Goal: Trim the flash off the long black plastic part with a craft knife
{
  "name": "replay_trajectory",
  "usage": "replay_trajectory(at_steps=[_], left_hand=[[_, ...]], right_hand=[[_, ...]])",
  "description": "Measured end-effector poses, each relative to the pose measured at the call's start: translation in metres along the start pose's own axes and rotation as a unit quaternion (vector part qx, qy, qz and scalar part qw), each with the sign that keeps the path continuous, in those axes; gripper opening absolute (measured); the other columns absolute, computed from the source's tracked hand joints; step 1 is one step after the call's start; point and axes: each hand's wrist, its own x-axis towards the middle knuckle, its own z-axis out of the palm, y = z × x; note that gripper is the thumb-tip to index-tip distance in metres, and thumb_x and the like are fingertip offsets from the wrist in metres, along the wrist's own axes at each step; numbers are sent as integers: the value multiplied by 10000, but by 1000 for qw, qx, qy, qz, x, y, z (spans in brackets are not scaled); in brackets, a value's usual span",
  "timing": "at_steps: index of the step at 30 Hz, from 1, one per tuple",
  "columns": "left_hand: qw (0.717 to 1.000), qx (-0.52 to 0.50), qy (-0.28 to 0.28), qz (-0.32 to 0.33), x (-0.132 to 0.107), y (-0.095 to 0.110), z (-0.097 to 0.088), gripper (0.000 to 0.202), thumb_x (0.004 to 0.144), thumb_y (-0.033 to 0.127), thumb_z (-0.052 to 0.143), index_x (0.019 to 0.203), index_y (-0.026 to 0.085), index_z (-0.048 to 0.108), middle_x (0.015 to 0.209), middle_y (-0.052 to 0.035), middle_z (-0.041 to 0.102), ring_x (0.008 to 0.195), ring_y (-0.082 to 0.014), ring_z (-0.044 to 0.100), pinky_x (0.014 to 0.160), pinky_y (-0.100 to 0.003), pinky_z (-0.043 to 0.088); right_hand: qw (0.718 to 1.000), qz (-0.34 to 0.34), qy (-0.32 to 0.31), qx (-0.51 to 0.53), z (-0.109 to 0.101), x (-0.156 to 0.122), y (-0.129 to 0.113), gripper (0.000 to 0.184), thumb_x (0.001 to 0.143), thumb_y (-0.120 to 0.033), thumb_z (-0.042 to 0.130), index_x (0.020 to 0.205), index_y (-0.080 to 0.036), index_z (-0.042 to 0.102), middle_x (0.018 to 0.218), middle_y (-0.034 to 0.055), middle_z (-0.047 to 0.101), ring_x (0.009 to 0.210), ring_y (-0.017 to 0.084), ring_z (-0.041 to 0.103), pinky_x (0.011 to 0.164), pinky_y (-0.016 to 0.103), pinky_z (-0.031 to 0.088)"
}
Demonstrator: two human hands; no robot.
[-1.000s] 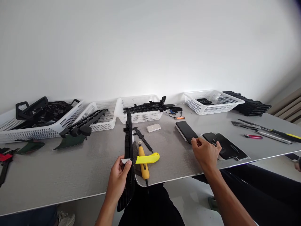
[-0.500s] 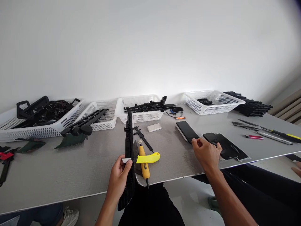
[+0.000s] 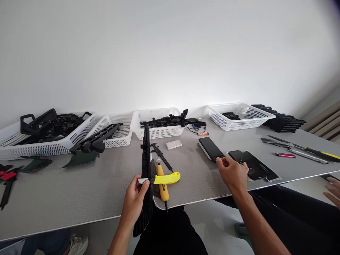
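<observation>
My left hand (image 3: 136, 194) is closed around a long black plastic trim strip (image 3: 145, 156), which stands lengthwise past the table's front edge. Under the same thumb lies the pale blade end of a yellow utility knife (image 3: 167, 178), its handle pointing right. My right hand (image 3: 234, 173) has its fingers curled at the near corner of a black-screened phone (image 3: 211, 148); whether they pinch anything is hidden. Beside that hand, a second phone (image 3: 237, 155) rests by a dark flat pouch (image 3: 259, 164). A yellow corded tool (image 3: 162, 184) and black calipers (image 3: 162, 157) lie near the strip.
White baskets (image 3: 156, 133) (image 3: 233, 124) (image 3: 66, 140) with black parts line the wall. Stacked black parts (image 3: 285, 122) stand at the far right. A small white block (image 3: 174, 144), a red pen (image 3: 285, 155) and long tools (image 3: 308, 156) lie about. Another person's hand (image 3: 333, 191) shows at the right edge.
My left hand, the strip and the knife stay put. My right hand has hardly moved beside the phone. More of the other person's hand has come into view at right.
</observation>
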Motion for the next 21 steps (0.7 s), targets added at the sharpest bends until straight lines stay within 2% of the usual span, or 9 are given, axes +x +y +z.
replay_trajectory(at_steps=[3, 7, 17, 21], left_hand=[[1000, -3, 7, -1, 0, 0, 0, 705, 759, 813, 791, 1085, 198, 678, 997, -65, 728, 1040, -295, 712, 924, -343, 563], [1000, -3, 4, 1, 0, -1, 1, 695, 767, 806, 790, 1083, 197, 681, 997, -65, 727, 1037, -290, 712, 929, -341, 566], [1000, -6, -5, 10, -1, 0, 1, 629, 814, 761, 780, 1080, 199, 682, 879, -21, 646, 982, -270, 706, 895, -321, 578], [1000, -7, -3, 15, -1, 0, 1, 615, 818, 749, 783, 1075, 198, 684, 892, -28, 660, 972, -269, 706, 889, -325, 581]], right_hand=[[1000, 7, -8, -8, 0, -1, 2, 437, 884, -581, 463, 671, -242, 637, 651, 51, 672, 714, 278, 626, 1247, 736, 162], [1000, 7, -8, -14, 1, -3, 4, 437, 899, -569, 455, 701, -239, 660, 714, 53, 703, 745, 274, 640, 1280, 722, 101], [1000, -1, -16, -19, 3, -4, 4, 446, 904, -576, 448, 695, -243, 658, 696, 45, 696, 753, 275, 644, 1291, 724, 83], [1000, -7, -16, -12, 3, -3, 4, 445, 899, -576, 455, 690, -241, 660, 683, 44, 689, 733, 269, 636, 1273, 737, 124]])
